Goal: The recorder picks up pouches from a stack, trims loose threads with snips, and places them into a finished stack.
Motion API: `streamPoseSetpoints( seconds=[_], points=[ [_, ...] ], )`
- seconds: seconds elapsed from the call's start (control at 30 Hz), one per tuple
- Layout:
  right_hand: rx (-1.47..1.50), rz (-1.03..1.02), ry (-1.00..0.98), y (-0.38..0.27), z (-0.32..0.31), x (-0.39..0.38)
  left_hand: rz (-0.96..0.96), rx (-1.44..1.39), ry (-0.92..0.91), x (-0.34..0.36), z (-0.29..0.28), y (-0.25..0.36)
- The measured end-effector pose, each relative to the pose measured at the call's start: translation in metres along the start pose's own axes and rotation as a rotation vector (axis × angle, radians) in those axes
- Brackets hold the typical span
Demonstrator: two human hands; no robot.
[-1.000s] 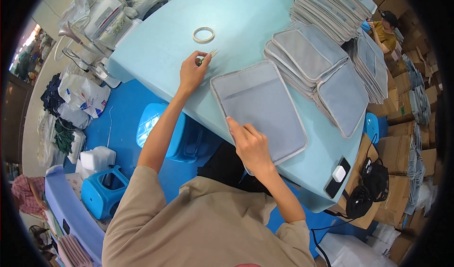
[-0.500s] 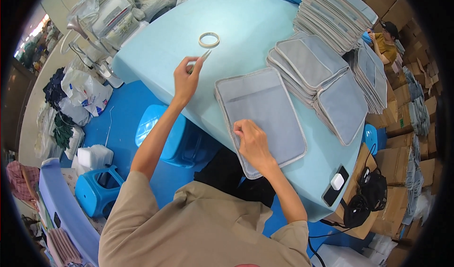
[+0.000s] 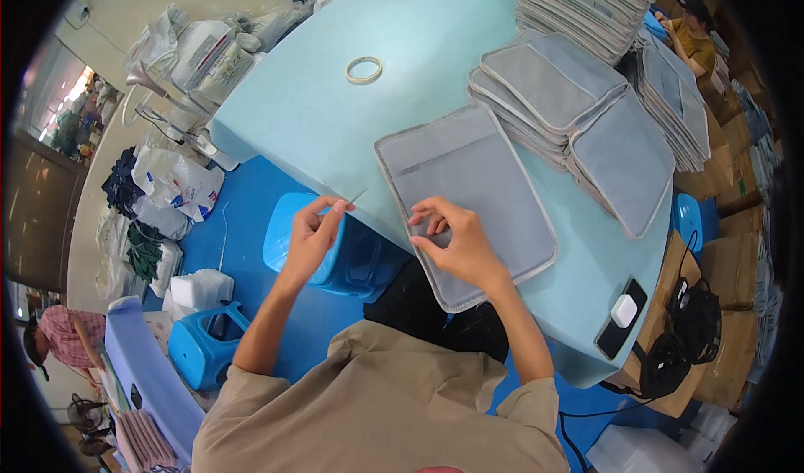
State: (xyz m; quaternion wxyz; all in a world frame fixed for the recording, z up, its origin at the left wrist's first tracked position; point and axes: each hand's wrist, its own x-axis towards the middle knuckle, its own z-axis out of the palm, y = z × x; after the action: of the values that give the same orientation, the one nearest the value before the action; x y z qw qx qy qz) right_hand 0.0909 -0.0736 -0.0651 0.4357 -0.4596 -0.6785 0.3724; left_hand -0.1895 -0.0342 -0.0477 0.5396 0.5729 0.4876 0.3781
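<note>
My left hand (image 3: 310, 242) is closed around thread snips (image 3: 358, 196), whose thin metal tip points up and right beyond the fingers. It is at the near edge of the table, left of a grey zip-edged fabric organizer (image 3: 494, 180). The organizer lies flat, with a slit across its upper part. Over its left edge is my right hand (image 3: 465, 242), fingers curled, thumb and forefinger apart, nothing visible between them. Whether its fingertips touch the fabric I cannot tell.
On the pale blue tabletop (image 3: 293, 104) lies a tape roll (image 3: 363, 70). Stacked grey organizers (image 3: 544, 87) stand to the right, with a taller stack (image 3: 578, 8) behind. A phone with a white case (image 3: 621, 312) lies at the right edge. A blue stool (image 3: 310, 259) stands beside the table.
My left hand has come down and nearer to me with the snips, away from the tape roll. My right hand's thumb and forefinger have spread apart. The view has shifted slightly.
</note>
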Motion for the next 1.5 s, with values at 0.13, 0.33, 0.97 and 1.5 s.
streamPoseSetpoints(
  seconds=[0.13, 0.33, 0.97, 1.5],
  points=[
    [-0.131, -0.026, -0.008, -0.015, -0.002, -0.005, -0.208, -0.353, 0.043, -0.019, 0.043, -0.029],
    [-0.441, -0.158, 0.14, -0.021, 0.023, -0.022, -0.21, -0.355, 0.105, -0.022, 0.092, -0.04],
    [-0.735, -0.328, 0.129, -0.001, 0.033, -0.009, -0.183, -0.428, 0.051, -0.02, 0.094, -0.07],
    [-0.351, -0.14, 0.246, 0.01, 0.03, -0.006, 0.093, 0.388, -0.044, -0.027, 0.035, 0.011]
  ],
)
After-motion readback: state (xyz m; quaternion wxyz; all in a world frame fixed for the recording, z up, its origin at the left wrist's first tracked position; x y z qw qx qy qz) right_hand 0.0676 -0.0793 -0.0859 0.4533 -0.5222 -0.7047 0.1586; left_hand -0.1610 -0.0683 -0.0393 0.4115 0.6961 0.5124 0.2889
